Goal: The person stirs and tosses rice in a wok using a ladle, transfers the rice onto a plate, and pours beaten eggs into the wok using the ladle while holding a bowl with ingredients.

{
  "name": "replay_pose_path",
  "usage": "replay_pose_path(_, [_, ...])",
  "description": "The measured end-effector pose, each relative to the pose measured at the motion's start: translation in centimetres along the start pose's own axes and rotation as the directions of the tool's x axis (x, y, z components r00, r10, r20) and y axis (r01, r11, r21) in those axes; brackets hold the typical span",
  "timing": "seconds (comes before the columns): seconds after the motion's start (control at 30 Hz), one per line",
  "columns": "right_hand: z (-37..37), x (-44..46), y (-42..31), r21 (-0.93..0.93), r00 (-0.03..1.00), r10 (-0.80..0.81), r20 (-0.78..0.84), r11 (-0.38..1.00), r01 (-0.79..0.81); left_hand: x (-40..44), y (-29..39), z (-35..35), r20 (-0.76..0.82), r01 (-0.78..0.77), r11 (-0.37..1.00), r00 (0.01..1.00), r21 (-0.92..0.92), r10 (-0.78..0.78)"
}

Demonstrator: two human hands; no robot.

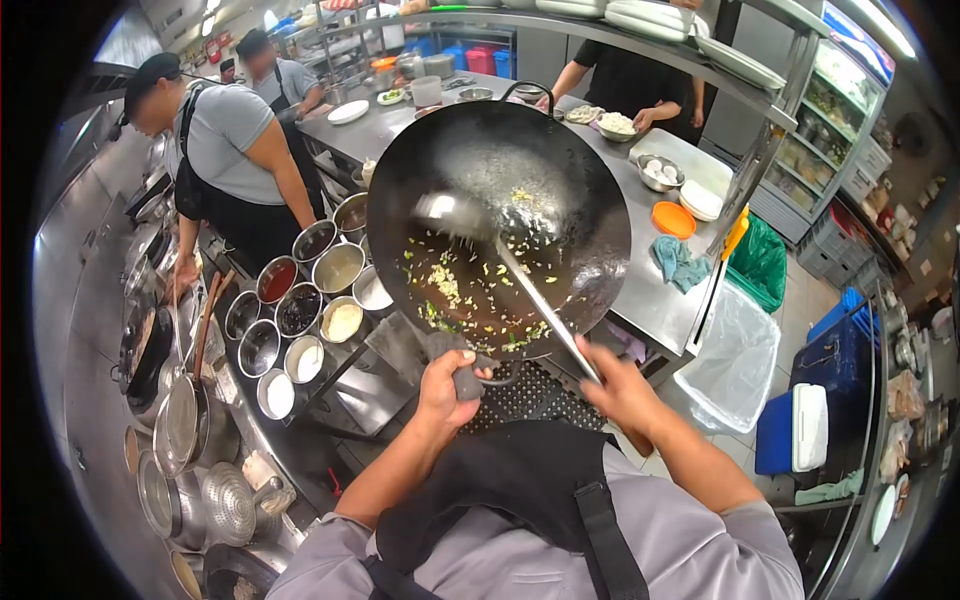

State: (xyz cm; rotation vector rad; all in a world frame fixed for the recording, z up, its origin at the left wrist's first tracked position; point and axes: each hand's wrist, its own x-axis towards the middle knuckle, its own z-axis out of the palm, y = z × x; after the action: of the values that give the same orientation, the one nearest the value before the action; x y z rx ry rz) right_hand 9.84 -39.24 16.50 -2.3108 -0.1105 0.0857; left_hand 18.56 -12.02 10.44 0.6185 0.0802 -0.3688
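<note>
A big black wok (580,190) faces me, tilted, with chopped green and pale yellow bits (440,285) scattered over its lower inside. My left hand (438,392) is closed round the wok's near handle through a grey cloth (467,382). In my right hand (622,385) is the long metal handle of a ladle (530,285). The ladle's rounded head is inside the wok on the left, smeared by motion. Whether the wok rests on anything is hidden.
Metal pots of sauces and powders (340,322) stand close on the left. Strainers (180,430) hang or lie beyond them. Two co-workers (235,150) stand at left; another person's hands (645,118) hold bowls across the steel counter (650,290). A shelf (780,110) overhangs the counter.
</note>
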Motion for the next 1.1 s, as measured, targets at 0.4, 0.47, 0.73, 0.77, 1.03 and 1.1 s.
replay_pose_path(0.4, [-12.4,12.8,9.2,0.253,0.954,0.041,-0.297,0.967,0.037,11.7,-2.3,7.5,-0.051,-0.102,0.995,0.993,-0.001,0.102])
replay_pose_path(0.47, [-11.9,15.0,8.6,0.334,0.976,0.058,-0.209,0.943,0.016,13.6,-2.9,8.9,-0.058,-0.092,0.995,0.994,-0.032,0.090])
replay_pose_path(0.73, [-16.1,7.2,19.8,-0.203,0.919,-0.392,-0.033,0.903,0.378,20.7,-2.3,11.2,-0.106,-0.101,0.993,0.990,-0.062,0.094])
replay_pose_path(0.77, [-16.9,7.6,20.1,-0.195,0.920,-0.390,-0.026,0.905,0.378,21.1,-2.3,11.1,-0.102,-0.102,0.994,0.990,-0.049,0.096])
replay_pose_path(1.03, [-15.4,25.4,12.0,-0.122,0.937,-0.259,-0.235,0.964,0.236,25.6,-0.4,10.5,-0.040,-0.066,0.997,0.997,-0.032,0.065])
replay_pose_path(1.1, [-13.3,25.9,11.3,-0.151,0.939,-0.280,-0.198,0.955,0.253,26.7,0.9,11.2,-0.054,-0.037,0.998,0.998,-0.042,0.035])
